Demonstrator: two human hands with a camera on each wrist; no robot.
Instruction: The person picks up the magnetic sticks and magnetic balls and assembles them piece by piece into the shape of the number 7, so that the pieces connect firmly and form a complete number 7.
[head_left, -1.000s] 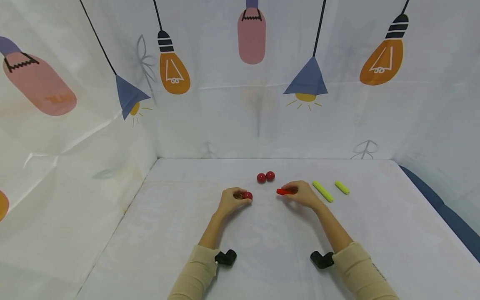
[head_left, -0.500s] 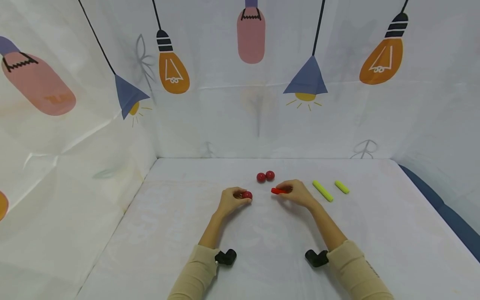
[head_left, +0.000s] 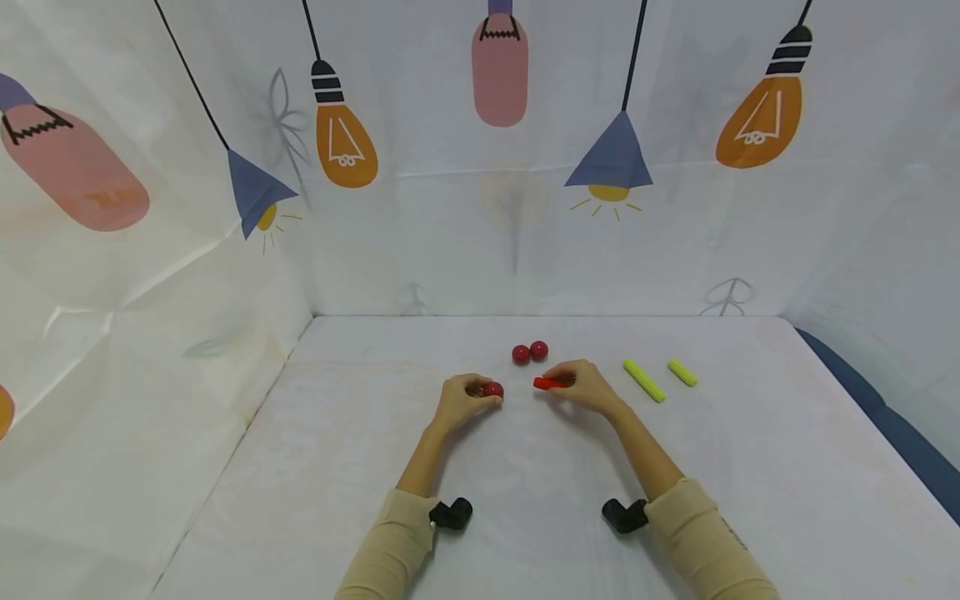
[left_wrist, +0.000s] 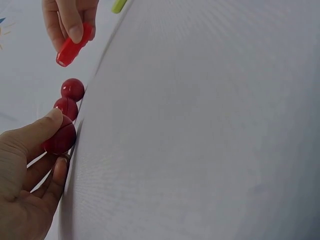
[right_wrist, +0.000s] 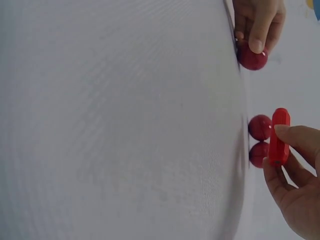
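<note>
My left hand [head_left: 459, 402] pinches a dark red ball [head_left: 492, 389] between thumb and fingers; the left wrist view shows the same ball [left_wrist: 61, 137] under the thumb. To its right, my right hand [head_left: 584, 387] holds a short bright red stick [head_left: 549, 383] by thumb and fingertips, its free end pointing left toward the ball, a gap between them. In the right wrist view the red stick [right_wrist: 279, 137] shows between the fingers. Two more red balls, one [head_left: 521, 354] and another [head_left: 539, 350], lie side by side behind the hands.
A longer yellow-green stick [head_left: 644, 381] and a shorter one [head_left: 682, 372] lie right of my right hand. The white table [head_left: 360, 358] meets a fabric backdrop printed with lamps at the back and left. A dark blue object [head_left: 885, 408] stands beyond the right edge.
My right hand has moved left with the red stick, closer to the ball in my left hand. The left hand stays almost where it was.
</note>
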